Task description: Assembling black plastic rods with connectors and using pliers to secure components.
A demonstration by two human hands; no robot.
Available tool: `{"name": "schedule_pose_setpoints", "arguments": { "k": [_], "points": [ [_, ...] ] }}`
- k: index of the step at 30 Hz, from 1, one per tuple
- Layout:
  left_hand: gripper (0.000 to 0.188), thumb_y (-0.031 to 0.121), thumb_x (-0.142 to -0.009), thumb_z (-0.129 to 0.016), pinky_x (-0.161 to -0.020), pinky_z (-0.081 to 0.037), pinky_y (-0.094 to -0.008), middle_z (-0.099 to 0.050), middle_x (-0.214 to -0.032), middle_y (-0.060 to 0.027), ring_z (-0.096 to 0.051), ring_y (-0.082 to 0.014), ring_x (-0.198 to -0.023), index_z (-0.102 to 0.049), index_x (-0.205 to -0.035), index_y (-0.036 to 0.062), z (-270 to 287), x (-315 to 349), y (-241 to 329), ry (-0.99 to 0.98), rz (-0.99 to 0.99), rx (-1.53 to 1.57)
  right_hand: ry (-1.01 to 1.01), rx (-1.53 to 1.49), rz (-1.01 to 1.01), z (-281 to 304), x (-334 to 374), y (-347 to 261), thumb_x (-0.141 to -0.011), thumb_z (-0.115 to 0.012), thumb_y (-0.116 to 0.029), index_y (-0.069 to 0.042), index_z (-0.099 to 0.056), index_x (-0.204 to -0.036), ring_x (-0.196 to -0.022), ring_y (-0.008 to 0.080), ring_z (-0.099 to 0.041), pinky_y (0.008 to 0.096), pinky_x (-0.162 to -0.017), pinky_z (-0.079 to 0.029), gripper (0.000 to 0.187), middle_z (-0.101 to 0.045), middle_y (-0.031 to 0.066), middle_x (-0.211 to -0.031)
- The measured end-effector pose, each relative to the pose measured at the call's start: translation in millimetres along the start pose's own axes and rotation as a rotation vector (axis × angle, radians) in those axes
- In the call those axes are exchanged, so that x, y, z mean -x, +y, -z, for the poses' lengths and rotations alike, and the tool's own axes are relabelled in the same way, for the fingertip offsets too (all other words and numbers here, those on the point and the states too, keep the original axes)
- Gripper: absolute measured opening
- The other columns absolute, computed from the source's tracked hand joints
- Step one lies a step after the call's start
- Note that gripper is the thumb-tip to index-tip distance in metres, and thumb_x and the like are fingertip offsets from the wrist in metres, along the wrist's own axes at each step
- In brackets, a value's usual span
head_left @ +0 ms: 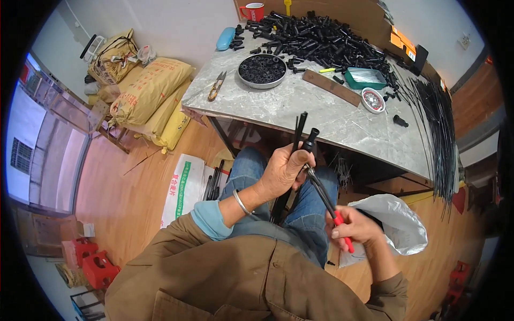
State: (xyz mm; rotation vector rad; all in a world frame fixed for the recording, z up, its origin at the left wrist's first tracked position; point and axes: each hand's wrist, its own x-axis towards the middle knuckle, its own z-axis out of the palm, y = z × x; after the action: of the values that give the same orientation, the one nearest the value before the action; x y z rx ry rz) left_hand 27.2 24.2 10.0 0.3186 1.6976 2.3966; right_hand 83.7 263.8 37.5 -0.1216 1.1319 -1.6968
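My left hand (pixel 282 174), with a silver bangle at its wrist, is closed around a black tubular part (pixel 310 140) and some thin black rods (pixel 300 128). It holds them above my lap, short of the table's front edge. In my right hand (pixel 360 229) are red-handled pliers (pixel 319 188), the fingers wrapped around the grips. Their dark metal end slants up to the left and meets the underside of the black part by my left fingers. What the jaws hold is hidden there.
On the grey table (pixel 257 107) are a heap of black tubular parts (pixel 321 40), a round dish (pixel 262 85), scissors (pixel 217 85), a rusty metal bar (pixel 331 87), a green tray (pixel 364 80) and long black strips (pixel 433 128). A silvery bag (pixel 409 224) stands at right; stacked sacks (pixel 150 91) lie at left.
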Motion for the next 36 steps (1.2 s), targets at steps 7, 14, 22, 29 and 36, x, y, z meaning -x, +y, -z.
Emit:
{"name": "schedule_pose_setpoints", "arguments": {
  "k": [7, 14, 22, 29, 36],
  "points": [
    [0.058, 0.060, -0.087, -0.055, -0.041, -0.036, -0.0202, -0.048, -0.056, -0.0003, -0.046, -0.0066, -0.043, -0.056, -0.089, 0.0018, 3, -4, -2, -0.019, 0.014, 0.029, 0.432, 0.634, 0.331, -2, 4, -16, -0.094, -0.055, -0.017, 0.001, -0.053, -0.106, -0.057, 0.0162, -0.062, 0.0281, -0.056, -0.051, 0.022, -0.064, 0.0112, -0.078],
    [0.056, 0.058, -0.088, -0.057, -0.039, -0.035, -0.0205, -0.049, -0.054, -0.0006, -0.046, -0.0064, -0.041, -0.057, -0.087, 0.0019, -6, -4, 1, -0.074, -0.006, 0.005, -0.070, -0.066, 0.037, 29, 5, 19, -0.082, -0.069, -0.023, -0.003, -0.051, -0.090, -0.040, 0.0164, -0.055, 0.0258, -0.039, -0.043, 0.028, -0.062, 0.0105, -0.066],
    [0.060, 0.061, -0.089, -0.051, -0.039, -0.036, -0.0198, -0.048, -0.054, -0.0004, -0.046, -0.0055, -0.042, -0.057, -0.087, 0.0015, 13, -8, -5, -0.005, -0.002, 0.044, 0.584, 1.083, 0.239, -6, -12, -9, -0.089, -0.053, -0.008, 0.002, -0.053, -0.114, -0.054, 0.0122, -0.047, 0.0254, -0.053, -0.043, 0.027, -0.054, 0.0044, -0.068],
    [0.064, 0.064, -0.089, -0.048, -0.038, -0.037, -0.0201, -0.048, -0.054, -0.0007, -0.047, -0.0059, -0.042, -0.056, -0.083, 0.0007, 19, -15, 1, -0.091, 0.074, 0.027, 0.285, 0.237, -0.030, -18, -19, -21, -0.095, -0.059, -0.026, 0.004, -0.049, -0.126, -0.065, 0.0141, -0.059, 0.0274, -0.061, -0.050, 0.044, -0.059, 0.0053, -0.082],
    [0.064, 0.063, -0.090, -0.047, -0.037, -0.037, -0.0202, -0.046, -0.053, -0.0005, -0.046, -0.0059, -0.041, -0.057, -0.081, 0.0010, 23, -20, -2, -0.128, 0.115, 0.073, 0.257, 0.243, -0.033, -11, -23, -21, -0.090, -0.064, -0.037, 0.009, -0.047, -0.124, -0.066, 0.0190, -0.063, 0.0330, -0.065, -0.055, 0.060, -0.061, 0.0093, -0.082]
  ]
}}
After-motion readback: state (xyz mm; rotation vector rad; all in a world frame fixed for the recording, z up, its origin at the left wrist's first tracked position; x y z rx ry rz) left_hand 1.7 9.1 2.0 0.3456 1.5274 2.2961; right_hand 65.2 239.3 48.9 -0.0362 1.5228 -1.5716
